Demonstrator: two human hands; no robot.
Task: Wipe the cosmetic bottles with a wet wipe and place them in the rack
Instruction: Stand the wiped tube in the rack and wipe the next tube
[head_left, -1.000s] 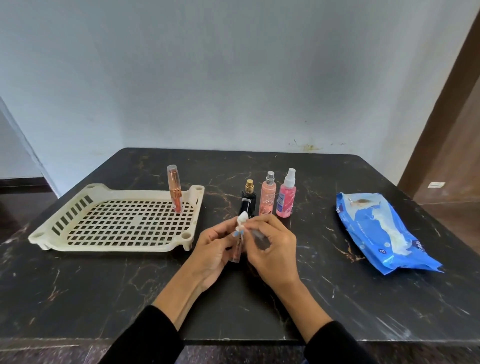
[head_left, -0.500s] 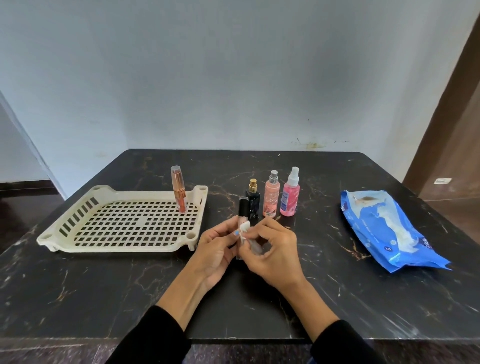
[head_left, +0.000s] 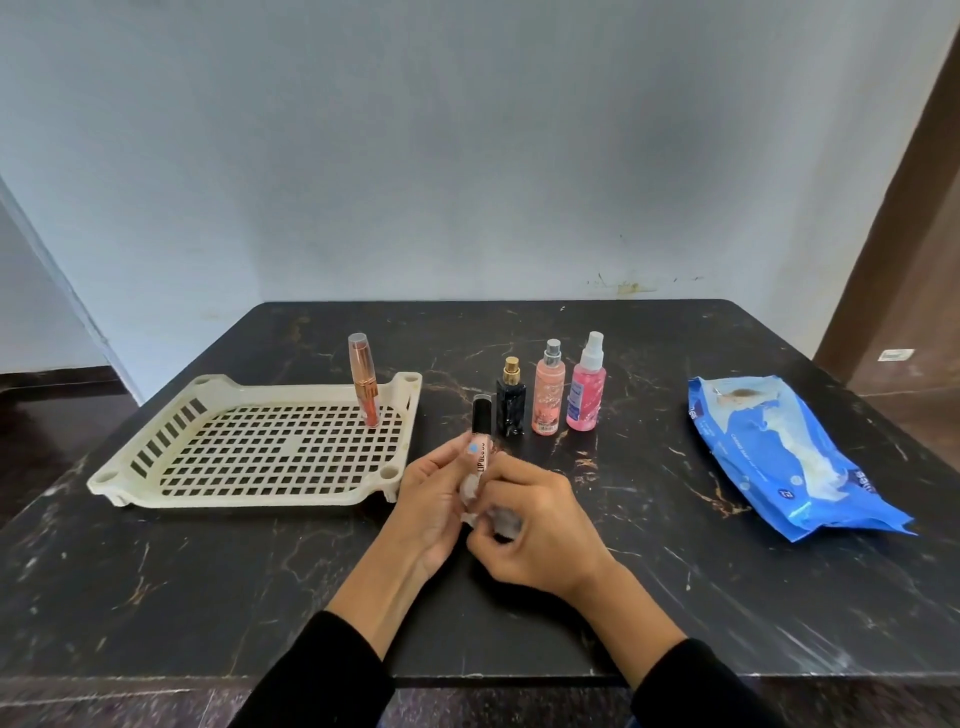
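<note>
My left hand (head_left: 434, 506) holds a slim lip gloss tube (head_left: 480, 436) with a black cap, upright over the table's middle. My right hand (head_left: 540, 530) pinches a small wet wipe (head_left: 501, 525) against the tube's lower end. A cream slotted rack (head_left: 156, 488) lies at the left, with one copper-pink tube (head_left: 363, 382) standing in its far right corner. Behind my hands stand three bottles in a row: a dark one with a gold cap (head_left: 510, 405), a peach spray (head_left: 547, 397) and a pink spray (head_left: 587, 389).
A blue pack of wet wipes (head_left: 779, 457) lies at the right of the black marble table (head_left: 208, 587). A pale wall runs behind the table and a brown door frame stands at the far right.
The wipe has slid from the tube's top down to its lower end, baring the black cap and label. My right hand moved down with it.
</note>
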